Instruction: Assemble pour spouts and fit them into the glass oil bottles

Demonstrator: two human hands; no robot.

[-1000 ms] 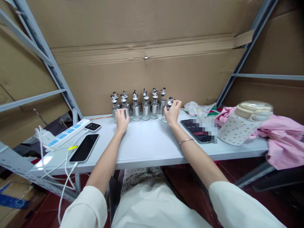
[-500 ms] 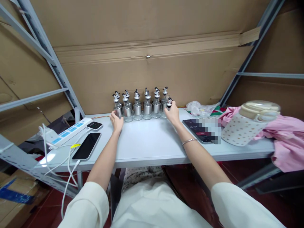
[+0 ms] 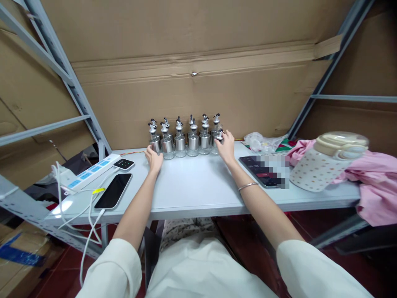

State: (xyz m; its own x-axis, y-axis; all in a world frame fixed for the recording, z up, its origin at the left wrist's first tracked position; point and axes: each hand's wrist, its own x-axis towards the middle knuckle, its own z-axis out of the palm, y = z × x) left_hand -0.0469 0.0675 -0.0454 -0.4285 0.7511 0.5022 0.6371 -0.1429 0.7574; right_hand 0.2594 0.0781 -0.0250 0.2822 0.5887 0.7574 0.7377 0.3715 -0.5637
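Note:
Two close rows of glass oil bottles (image 3: 192, 142) stand upright at the back of the white table, with metal sleeves and black-tipped pour spouts. My left hand (image 3: 154, 159) curls around the lower part of the front bottle (image 3: 155, 145) at the left end, thumb toward me. At the right end my right hand (image 3: 227, 148) is beside the front bottle (image 3: 215, 145). Its thumb is in front of that bottle near the spout (image 3: 219, 135), while the fingers are spread and raised on the far right side. The fingers partly hide both end bottles.
On the left lie a power strip (image 3: 93, 170), a small black-faced device (image 3: 124, 164), a phone (image 3: 114, 191) and white cables. To the right are another phone (image 3: 260, 171), a spotted tumbler (image 3: 322, 165), pink cloth (image 3: 375, 178) and a plastic bag (image 3: 263, 142). Cardboard (image 3: 198, 99) stands behind.
The fingers of my right hand have loosened and spread apart beside the end bottle. My left hand stays at the left end, nearly still. The bottles look nearly unmoved.

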